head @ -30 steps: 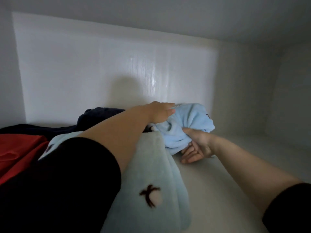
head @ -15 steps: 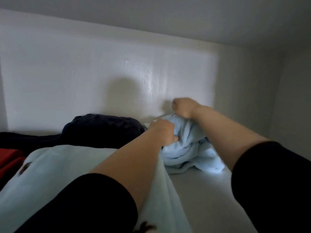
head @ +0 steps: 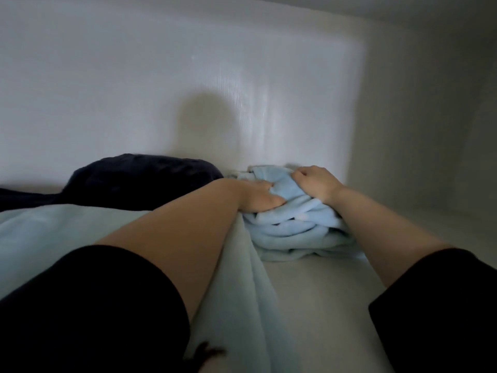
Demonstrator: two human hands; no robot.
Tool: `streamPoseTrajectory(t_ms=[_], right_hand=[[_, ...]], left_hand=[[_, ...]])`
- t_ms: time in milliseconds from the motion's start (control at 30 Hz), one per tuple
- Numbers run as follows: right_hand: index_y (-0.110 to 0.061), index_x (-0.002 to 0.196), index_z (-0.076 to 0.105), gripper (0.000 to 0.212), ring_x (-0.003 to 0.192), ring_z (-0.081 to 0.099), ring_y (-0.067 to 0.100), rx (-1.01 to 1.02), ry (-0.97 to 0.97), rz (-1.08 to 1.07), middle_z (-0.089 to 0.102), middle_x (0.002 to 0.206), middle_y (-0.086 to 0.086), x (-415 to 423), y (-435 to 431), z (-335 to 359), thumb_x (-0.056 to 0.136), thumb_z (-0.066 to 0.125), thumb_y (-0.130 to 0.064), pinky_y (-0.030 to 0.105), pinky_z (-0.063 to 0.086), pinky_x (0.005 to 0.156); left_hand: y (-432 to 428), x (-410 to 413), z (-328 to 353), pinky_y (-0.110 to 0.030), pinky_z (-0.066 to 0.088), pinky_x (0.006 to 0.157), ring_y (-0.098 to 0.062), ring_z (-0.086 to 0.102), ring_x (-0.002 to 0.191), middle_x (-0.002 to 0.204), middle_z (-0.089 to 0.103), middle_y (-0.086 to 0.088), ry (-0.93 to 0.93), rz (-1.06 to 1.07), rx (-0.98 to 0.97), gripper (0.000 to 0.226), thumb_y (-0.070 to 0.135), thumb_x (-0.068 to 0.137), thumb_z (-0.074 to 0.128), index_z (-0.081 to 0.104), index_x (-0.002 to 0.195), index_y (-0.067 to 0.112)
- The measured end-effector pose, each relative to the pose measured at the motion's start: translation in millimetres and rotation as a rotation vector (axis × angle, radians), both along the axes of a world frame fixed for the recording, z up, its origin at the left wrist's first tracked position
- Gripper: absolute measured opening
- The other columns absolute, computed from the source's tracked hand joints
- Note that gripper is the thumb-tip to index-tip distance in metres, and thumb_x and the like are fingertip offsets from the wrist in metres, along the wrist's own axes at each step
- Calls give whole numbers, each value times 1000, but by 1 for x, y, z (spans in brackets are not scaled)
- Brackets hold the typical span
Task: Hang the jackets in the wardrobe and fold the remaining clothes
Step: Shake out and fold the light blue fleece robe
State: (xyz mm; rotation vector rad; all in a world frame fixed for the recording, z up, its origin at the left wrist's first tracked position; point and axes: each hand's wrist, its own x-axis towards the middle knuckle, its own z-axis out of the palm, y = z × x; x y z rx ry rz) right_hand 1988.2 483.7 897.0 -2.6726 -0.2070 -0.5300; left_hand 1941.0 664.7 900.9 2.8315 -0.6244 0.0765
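we have both hands on the crumpled light blue fleece bundle, which sits deep on the white wardrobe shelf, close to the white back wall; whether it touches the wall we cannot tell. the bundle lies straight ahead and directly under our fingers, a low mound whose folds run left to right, along the wall. our left hand holds its left flank, fingers curled into the cloth and thumb laid along the front. our right hand sits on top and a little farther back, fingers bent tight over a pinch of fleece. neither hand is usefully nearer, since both grip. our left forearm lies across a flat pale blue fleece garment just beside the bundle, and a dark navy garment is heaped to the left. we judge the bundle will either be pressed into place or drawn toward us for folding.
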Motion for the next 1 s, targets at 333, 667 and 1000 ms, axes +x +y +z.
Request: streamPoseTrajectory(t_ms=[333, 667, 1000], right_hand=[[-15, 125, 56, 43, 112, 50, 26, -113, -118, -90, 58, 123, 9, -12, 15, -7, 100, 24, -32, 38, 40, 95], [-2, 111, 54, 37, 108, 49, 32, -157, -175, -57, 56, 116, 18, -65, 32, 19, 100, 31, -28, 35, 37, 92], [-1, 134, 41, 42, 127, 38, 32, -161, -249, -94, 44, 137, 17, -210, 42, 20, 100, 37, -25, 39, 31, 107]], left_hand=[[-4, -10, 6, -36, 24, 112, -25, 39, 132, 147, 40, -12, -42, 3, 116, 57, 46, 101, 29, 38, 144, 10], [17, -66, 19, -27, 17, 110, -24, 24, 142, 157, 22, -10, -114, 30, 122, 60, 44, 101, 34, 22, 150, 12], [36, -178, 4, -46, 26, 109, -27, 32, 133, 147, 36, -9, -492, 138, 110, 51, 40, 99, 35, 33, 144, 15]])
